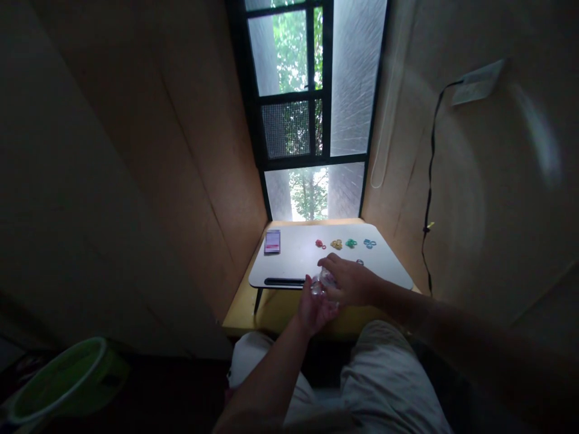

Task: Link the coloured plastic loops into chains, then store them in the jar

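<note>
Just over the front edge of the white lap table (289, 259), my two hands meet around a clear plastic container (319, 286). My left hand (314, 310) holds it from below. My right hand (344, 280) grips its upper part from the right. What is inside the container is too small to tell. Small piles of rings lie in a row at the back of the table: red (319, 243), yellow (336, 244), green (351, 243) and blue (370, 243). A dark ring (360, 262) sits just beyond my right hand.
A phone (272, 242) lies at the table's left, and a dark slot (284, 281) runs along the front edge. A green basket (63, 380) stands at the lower left. A black cable (429, 181) hangs down the right wall.
</note>
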### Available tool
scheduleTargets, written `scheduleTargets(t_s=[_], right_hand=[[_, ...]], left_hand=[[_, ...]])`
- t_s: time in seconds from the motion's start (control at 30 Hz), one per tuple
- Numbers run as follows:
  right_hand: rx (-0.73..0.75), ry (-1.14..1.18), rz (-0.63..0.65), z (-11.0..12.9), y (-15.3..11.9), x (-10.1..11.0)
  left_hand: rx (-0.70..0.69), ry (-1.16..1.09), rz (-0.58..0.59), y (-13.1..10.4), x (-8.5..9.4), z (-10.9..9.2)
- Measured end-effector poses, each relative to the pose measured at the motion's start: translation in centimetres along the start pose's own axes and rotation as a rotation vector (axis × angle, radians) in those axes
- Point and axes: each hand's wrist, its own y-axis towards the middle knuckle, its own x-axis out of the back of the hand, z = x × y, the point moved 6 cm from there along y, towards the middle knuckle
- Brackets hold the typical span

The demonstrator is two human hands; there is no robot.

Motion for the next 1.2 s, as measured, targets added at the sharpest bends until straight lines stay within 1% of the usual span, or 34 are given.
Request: scheduleTargets(t_s=[0.1,0.2,0.3,0.4,0.5,0.6,0.67,0.73,0.77,0.83,0.9,0.97,1.1,1.2], right_hand=[[-0.129,0.036,0.027,-1.0,0.6,0.1],[-0.221,0.046,0.134,-1.6,1.6,0.1],[-0.209,0.026,0.214,-1.7,2.4,0.7],[-0.149,0.04,0.231,-1.8,2.9,1.6],[-0.121,0.061,0.224,-2.1,3.2,2.3],[-0.164,0.044,0.172,-2.8,3.9,2.7],[-0.212,0.033,0.15,-3.3,4.5,2.6],[-0.249,0.027,0.15,-3.6,5.2,2.3],[-0.258,0.023,0.152,-3.8,5.7,2.1],[-0.26,0.016,0.155,-4.1,6.6,1.5],[-0.249,0.012,0.162,-4.4,7.6,0.7],[-0.24,-0.001,0.17,-4.9,8.7,-0.2],[-0.189,-0.034,0.202,-5.7,11.5,-2.6],[-0.122,-0.061,0.231,-5.9,13.9,-4.2]], left_hand=[[-0.006,-0.022,-0.014,0.0,0.1,-0.6],[-0.033,0.013,-0.033,0.2,0.1,-1.2],[-0.088,0.074,-0.022,0.3,0.1,-1.9],[-0.158,0.17,0.024,0.3,0.0,-2.9],[-0.304,0.347,-0.007,0.0,0.1,-4.9],[-0.464,0.615,-0.059,-0.4,-0.2,-6.9],[-0.565,0.827,-0.121,-0.5,-0.7,-8.0],[-0.673,1.012,-0.219,-0.3,-1.0,-8.9],[-0.714,1.076,-0.258,0.0,-1.1,-9.3],[-0.741,1.136,-0.295,1.0,-1.1,-9.8],[-0.727,1.144,-0.296,2.3,-0.4,-10.3],[-0.72,1.141,-0.277,3.6,0.9,-10.8],[-0.739,1.175,-0.229,5.8,4.1,-12.3],[-0.704,1.262,-0.277,7.3,6.7,-13.4]])
